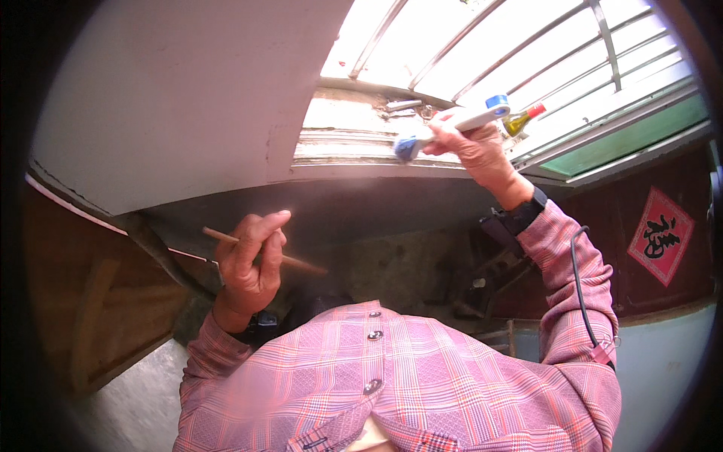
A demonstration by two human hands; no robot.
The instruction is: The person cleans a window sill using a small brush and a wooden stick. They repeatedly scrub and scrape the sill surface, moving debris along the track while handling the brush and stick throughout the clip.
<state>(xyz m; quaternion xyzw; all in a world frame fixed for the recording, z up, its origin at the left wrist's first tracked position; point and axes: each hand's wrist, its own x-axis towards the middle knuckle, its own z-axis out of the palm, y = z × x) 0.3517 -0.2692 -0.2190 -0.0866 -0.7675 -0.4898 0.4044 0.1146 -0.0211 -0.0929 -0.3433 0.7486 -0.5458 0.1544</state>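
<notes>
In my right hand point(477, 147) is a white-handled brush point(480, 120) with blue bristles and a blue end on its handle. The bristle end points left, just over the worn track of a window sill point(350, 150); I cannot tell whether it touches. My left hand point(251, 265) is lower down, in front of my chest, with a thin wooden stick point(305, 264) gripped between the fingers. Beyond my right hand, a green glass bottle point(517, 123) with a red top lies on the sill.
Metal bars point(429, 45) cross the window opening. A green-glazed sliding pane point(615, 138) is at the right, a pale wall point(197, 96) at the left. Small debris point(404, 107) lies on the sill. A red paper diamond point(661, 236) hangs on a dark door; a wooden panel point(124, 299) stands lower left.
</notes>
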